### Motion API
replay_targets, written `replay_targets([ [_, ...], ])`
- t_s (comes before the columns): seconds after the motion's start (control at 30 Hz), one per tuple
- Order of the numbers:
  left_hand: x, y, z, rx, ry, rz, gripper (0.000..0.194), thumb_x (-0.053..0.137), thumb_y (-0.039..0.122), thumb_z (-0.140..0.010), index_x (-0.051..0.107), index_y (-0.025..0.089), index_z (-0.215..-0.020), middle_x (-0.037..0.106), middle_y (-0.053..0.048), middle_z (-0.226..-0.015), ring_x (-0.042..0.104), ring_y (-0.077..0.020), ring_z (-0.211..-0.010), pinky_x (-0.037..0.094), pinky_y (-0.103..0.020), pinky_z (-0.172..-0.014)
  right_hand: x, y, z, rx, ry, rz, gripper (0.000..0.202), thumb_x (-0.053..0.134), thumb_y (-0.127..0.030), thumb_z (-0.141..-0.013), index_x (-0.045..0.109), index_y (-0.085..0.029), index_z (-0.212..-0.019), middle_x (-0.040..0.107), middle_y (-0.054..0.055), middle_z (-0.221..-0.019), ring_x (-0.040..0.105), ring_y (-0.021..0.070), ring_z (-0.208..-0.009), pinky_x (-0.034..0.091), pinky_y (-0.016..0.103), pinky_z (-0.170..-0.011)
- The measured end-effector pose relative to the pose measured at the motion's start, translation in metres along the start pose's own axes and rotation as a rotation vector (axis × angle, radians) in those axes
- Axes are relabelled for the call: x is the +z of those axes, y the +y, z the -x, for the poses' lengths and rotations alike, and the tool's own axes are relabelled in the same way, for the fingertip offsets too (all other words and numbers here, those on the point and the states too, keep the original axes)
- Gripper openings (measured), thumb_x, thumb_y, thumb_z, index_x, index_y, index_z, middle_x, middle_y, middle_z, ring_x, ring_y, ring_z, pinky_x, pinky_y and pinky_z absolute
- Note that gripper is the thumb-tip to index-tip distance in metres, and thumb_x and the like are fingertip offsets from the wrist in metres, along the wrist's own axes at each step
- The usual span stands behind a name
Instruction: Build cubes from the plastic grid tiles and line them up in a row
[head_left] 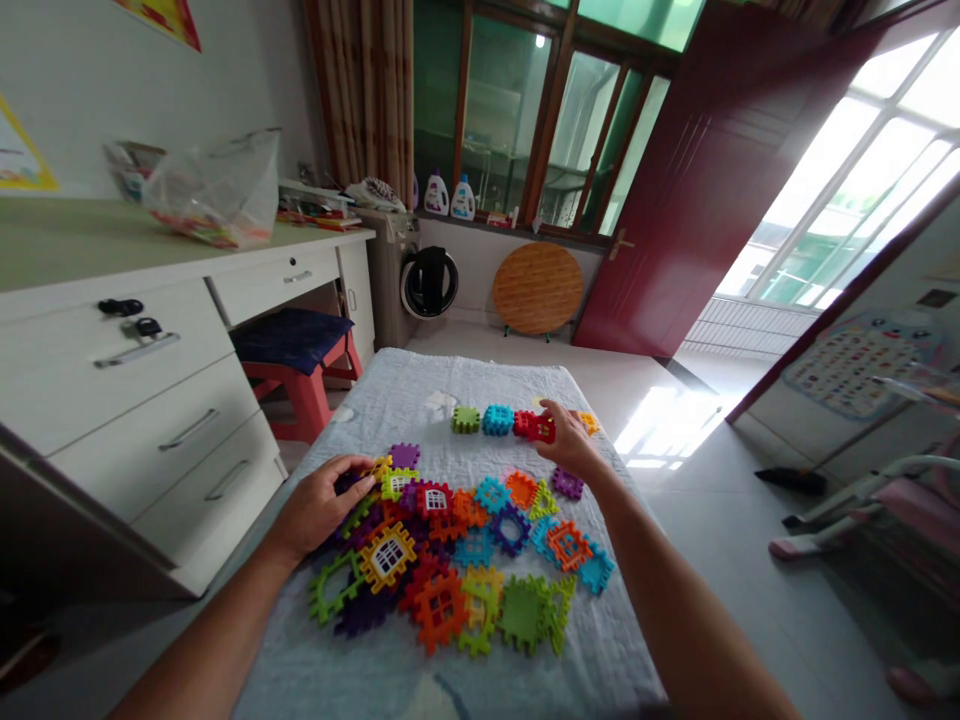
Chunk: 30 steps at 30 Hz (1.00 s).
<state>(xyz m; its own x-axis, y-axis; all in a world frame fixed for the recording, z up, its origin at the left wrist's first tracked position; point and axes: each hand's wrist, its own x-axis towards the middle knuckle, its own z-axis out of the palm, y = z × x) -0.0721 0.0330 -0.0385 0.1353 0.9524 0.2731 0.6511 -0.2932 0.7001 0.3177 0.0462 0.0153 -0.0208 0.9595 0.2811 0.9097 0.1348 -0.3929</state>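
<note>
My right hand [568, 437] is at the far side of the cloth-covered surface, its fingers closed on a red building block [544, 429]. In a row to its left stand a blue block cube [498, 419] and a green block cube [466, 419]; an orange block [589, 423] shows partly behind the hand. My left hand [324, 502] pinches a yellow building block [381, 466] at the left edge of a pile of flat interlocking pieces. In that pile are a yellow window piece [388, 556], an orange window piece [439, 610] and a green square piece [523, 612].
A pale blue cloth [405, 390] covers the work surface. On the left are a white desk [180, 375] with drawers and a red stool [304, 395] with a dark cushion. A washing machine [394, 250], a round wooden tabletop [537, 288] and a red door [697, 180] stand behind.
</note>
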Motion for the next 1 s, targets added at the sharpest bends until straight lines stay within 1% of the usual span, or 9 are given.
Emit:
replay_targets([
  [0.13,-0.001,0.002,0.000,0.005,0.011,-0.007,0.040,0.058,0.055,-0.075,0.067,0.022,-0.095,0.072,-0.005,-0.101,0.065,-0.0235,-0.094,0.050,-0.034,-0.089,0.011,0.011,-0.033,-0.005,-0.058,-0.020,0.070,0.062,-0.018,-0.063,0.045,-0.022,-0.131,0.062,0.005,-0.115,0.047,0.0268,-0.110,0.035,0.040,-0.093],
  [0.3,-0.001,-0.001,0.001,0.019,-0.005,-0.009,0.039,0.057,0.053,-0.077,0.067,0.022,-0.098,0.071,-0.004,-0.103,0.065,-0.0232,-0.096,0.049,-0.034,-0.091,0.025,0.019,-0.054,-0.034,-0.134,-0.028,0.072,0.061,-0.016,-0.063,0.043,-0.022,-0.133,0.060,0.006,-0.121,0.046,0.0268,-0.113,0.035,0.040,-0.093],
  [0.5,0.000,-0.002,0.001,0.010,-0.002,-0.001,0.039,0.057,0.053,-0.078,0.066,0.022,-0.099,0.070,-0.005,-0.103,0.064,-0.0236,-0.097,0.049,-0.035,-0.092,0.032,0.024,-0.059,-0.025,-0.203,0.046,0.075,0.061,-0.018,-0.063,0.041,-0.022,-0.135,0.059,0.006,-0.123,0.044,0.0287,-0.115,0.033,0.040,-0.092],
  [0.73,-0.001,0.001,0.001,0.007,0.009,-0.005,0.038,0.057,0.053,-0.077,0.067,0.022,-0.097,0.070,-0.005,-0.102,0.064,-0.0241,-0.098,0.049,-0.036,-0.092,0.034,0.025,-0.060,-0.041,-0.203,0.075,0.079,0.064,-0.020,-0.062,0.039,-0.021,-0.137,0.054,0.008,-0.131,0.041,0.0301,-0.119,0.031,0.041,-0.094],
  [0.87,-0.001,0.002,0.001,0.003,0.015,0.001,0.039,0.057,0.054,-0.076,0.067,0.022,-0.096,0.071,-0.005,-0.101,0.065,-0.0239,-0.096,0.050,-0.036,-0.091,0.034,0.023,-0.062,-0.033,-0.241,0.129,0.080,0.065,-0.020,-0.062,0.039,-0.020,-0.137,0.058,0.009,-0.125,0.042,0.0307,-0.118,0.032,0.041,-0.094],
  [1.0,-0.001,0.002,0.002,0.009,0.027,0.003,0.039,0.058,0.054,-0.075,0.067,0.022,-0.095,0.071,-0.005,-0.101,0.065,-0.0239,-0.095,0.050,-0.036,-0.091,0.035,0.022,-0.063,-0.023,-0.243,0.163,0.079,0.064,-0.020,-0.063,0.039,-0.020,-0.138,0.061,0.009,-0.120,0.043,0.0317,-0.118,0.033,0.041,-0.093],
])
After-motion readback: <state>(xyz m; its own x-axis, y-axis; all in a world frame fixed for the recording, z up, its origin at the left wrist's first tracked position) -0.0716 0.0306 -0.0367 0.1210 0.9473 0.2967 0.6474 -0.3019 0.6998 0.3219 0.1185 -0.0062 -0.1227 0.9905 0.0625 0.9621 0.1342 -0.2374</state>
